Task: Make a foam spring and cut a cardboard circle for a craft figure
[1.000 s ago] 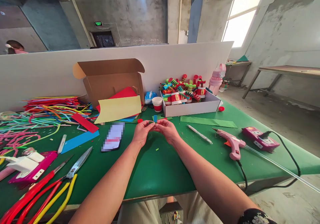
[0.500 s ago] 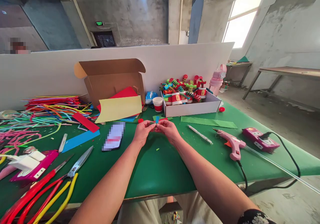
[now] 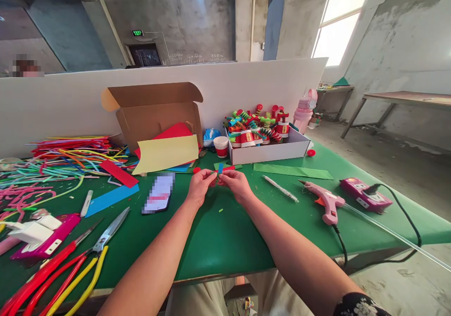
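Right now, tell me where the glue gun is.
In the head view, the glue gun lies on the right side of the green table, between the white pen and the pink power strip.

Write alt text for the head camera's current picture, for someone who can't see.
A person's left hand and right hand meet, fingertips pinched, at a small blue piece above a green table. Beyond sits a white box of colorful crafts; yellow-handled scissors lie at left and a pink glue gun at right.
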A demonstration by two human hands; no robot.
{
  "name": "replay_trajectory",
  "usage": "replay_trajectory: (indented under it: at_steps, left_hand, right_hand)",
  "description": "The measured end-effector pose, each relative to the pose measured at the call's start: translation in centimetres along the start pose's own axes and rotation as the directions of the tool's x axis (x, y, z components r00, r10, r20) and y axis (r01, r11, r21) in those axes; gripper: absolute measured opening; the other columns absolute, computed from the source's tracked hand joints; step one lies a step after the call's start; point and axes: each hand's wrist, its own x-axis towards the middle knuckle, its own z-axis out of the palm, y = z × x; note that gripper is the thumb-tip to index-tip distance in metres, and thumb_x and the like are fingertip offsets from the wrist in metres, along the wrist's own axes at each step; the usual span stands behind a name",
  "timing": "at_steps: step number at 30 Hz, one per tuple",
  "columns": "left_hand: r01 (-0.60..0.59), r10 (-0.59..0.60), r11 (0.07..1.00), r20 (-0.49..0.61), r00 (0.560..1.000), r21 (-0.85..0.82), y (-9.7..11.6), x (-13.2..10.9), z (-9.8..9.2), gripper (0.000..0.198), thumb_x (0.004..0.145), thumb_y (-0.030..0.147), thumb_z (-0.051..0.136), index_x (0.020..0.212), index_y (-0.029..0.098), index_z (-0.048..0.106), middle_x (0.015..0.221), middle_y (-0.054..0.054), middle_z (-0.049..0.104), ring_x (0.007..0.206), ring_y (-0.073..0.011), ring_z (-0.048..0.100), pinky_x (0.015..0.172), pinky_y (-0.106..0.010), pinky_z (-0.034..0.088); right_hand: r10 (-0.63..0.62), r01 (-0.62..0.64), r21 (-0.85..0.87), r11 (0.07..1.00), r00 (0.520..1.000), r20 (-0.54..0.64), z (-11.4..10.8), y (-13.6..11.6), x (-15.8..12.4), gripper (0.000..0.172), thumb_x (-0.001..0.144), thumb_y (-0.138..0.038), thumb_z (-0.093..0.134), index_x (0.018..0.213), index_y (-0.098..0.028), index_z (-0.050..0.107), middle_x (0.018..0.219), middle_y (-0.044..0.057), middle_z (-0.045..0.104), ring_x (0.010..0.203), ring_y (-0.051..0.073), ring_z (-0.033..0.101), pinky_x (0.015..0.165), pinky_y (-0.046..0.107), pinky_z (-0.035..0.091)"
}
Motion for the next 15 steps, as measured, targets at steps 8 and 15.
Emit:
replay_trajectory:
  at_steps: [8,15]
  left_hand:
    - [-0.031,0.031,0.999,-0.012,0.999,0.014,0.3,-0.15,0.06,0.034,0.053,0.044,0.082,0.063,0.016,0.064,0.059,0.001,0.061,0.055,-0.0107,0.051,0.058,-0.026,0.042]
    - [-0.03,0.03,0.999,-0.022,0.999,0.011,0.4,-0.21,0.16,0.035,0.052,0.045,0.082,0.063,0.017,0.064,0.057,0.001,0.061,0.053,-0.0105,0.051,0.056,-0.025,0.041]
  right_hand:
    - [0.051,-0.05,0.078,0.996,0.999,-0.011,-0.07,0.05,-0.11,0.03,0.047,-0.031,0.089,0.064,-0.016,0.069,0.057,-0.001,0.065,0.055,0.011,0.059,0.066,0.029,0.054]
    - [0.064,-0.067,0.112,0.991,0.998,0.029,-0.24,0.31,0.08,0.032,0.047,-0.031,0.089,0.068,-0.015,0.07,0.061,0.001,0.067,0.059,0.012,0.062,0.069,0.029,0.055]
